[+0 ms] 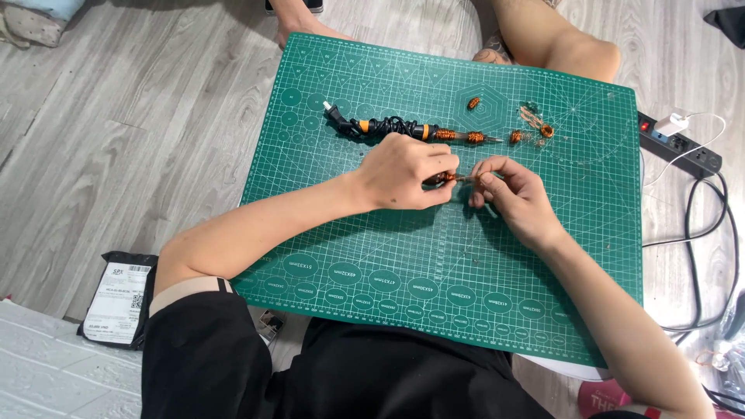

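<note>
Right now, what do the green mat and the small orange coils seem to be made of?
The green mat looks like flexible plastic or rubber with a matte finish: it lies flat and carries a printed pale grid. The small orange coils look like bare copper wire, judging by the shiny orange-brown turns, though coloured wire is possible. Both the left hand and the right hand pinch one such wound piece.
</note>
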